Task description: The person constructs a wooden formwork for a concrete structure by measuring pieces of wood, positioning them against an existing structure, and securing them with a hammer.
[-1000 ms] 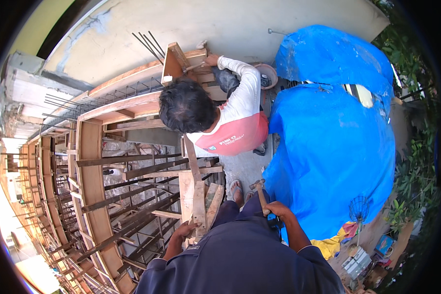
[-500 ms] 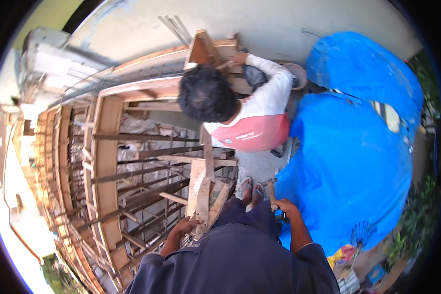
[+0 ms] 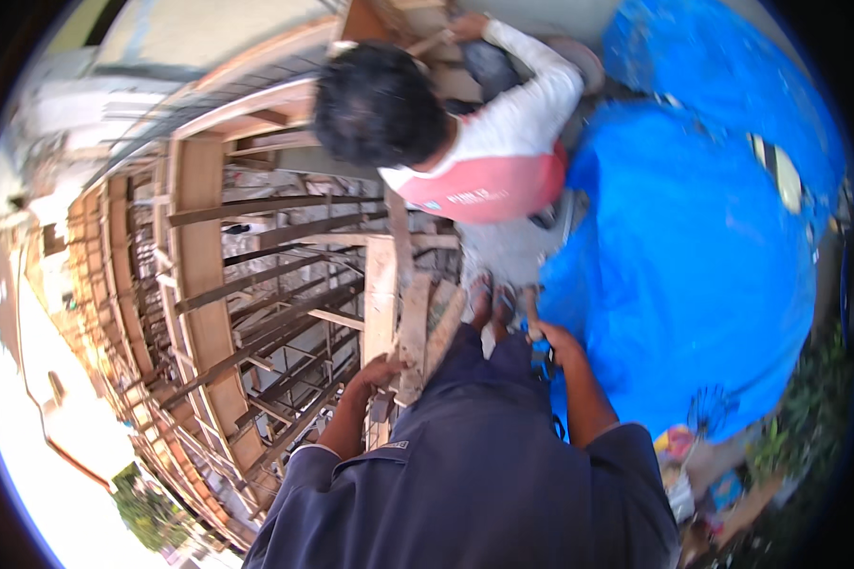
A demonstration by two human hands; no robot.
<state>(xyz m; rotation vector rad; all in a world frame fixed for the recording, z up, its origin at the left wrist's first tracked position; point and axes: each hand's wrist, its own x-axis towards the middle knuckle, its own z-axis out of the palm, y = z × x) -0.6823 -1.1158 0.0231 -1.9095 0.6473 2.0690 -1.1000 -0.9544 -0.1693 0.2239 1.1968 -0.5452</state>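
Observation:
My left hand (image 3: 380, 371) is at the side edge of a short, weathered wooden plank (image 3: 414, 327), its fingers closed on it. The plank slants beside a rough wooden piece (image 3: 444, 322) and a paler board (image 3: 380, 289). On the right, my right hand (image 3: 562, 341) grips a hammer (image 3: 532, 305) by its wooden handle, held upright beside my leg. The hammer's head is blurred against the floor near my sandalled feet (image 3: 492, 296).
A co-worker (image 3: 489, 175) in a white and red shirt bends over timber just ahead. Left lies a deep wooden formwork frame (image 3: 196, 228) with crossing beams (image 3: 285, 204). A large blue tarpaulin (image 3: 693, 256) covers a heap on the right. Plants (image 3: 811, 417) grow beyond it.
The view has shifted, so the co-worker, formwork and tarpaulin sit higher in the picture. Both hands also appear higher, the left still at the plank and the right still with the hammer.

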